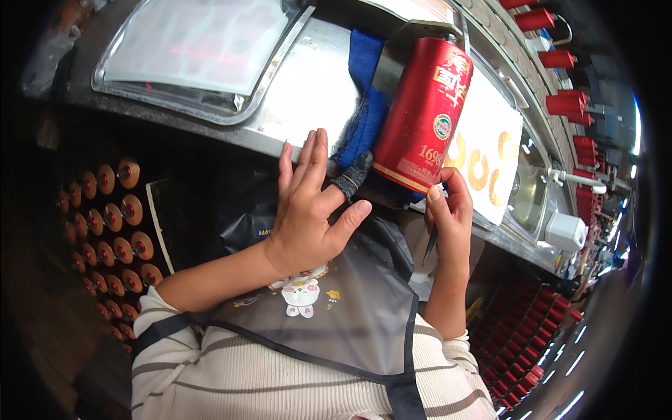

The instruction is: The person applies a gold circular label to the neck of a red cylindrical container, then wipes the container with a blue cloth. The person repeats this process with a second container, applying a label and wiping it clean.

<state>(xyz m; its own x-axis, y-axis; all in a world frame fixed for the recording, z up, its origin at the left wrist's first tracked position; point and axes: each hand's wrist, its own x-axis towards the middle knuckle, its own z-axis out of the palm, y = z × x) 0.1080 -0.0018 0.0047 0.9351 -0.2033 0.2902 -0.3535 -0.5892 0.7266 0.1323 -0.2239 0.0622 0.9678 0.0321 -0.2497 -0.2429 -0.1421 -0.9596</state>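
Note:
A red bottle (422,112) with gold and white print lies tilted on a folded blue cloth (365,105), its neck pointing away from me. My left hand (302,203) is open beside the bottle's lower left, fingers spread. A dark grey knitted cover (354,175) sits on its index finger, the tip at the bottle's side. My right hand (451,217) is closed, with thumb and forefinger pinched at the bottle's lower right edge. From it a slim dark pointed tool (430,243) sticks down toward me; its upper part is hidden in the fingers.
A shallow tray (246,105) with translucent sheets stands left on the metal bench (308,77). Right of the bottle lies a white sheet with gold ring-shaped decals (479,168), near a white plastic container (565,231). Racks hold copper-coloured round pieces (115,217) at left and red bottles (521,343) at right.

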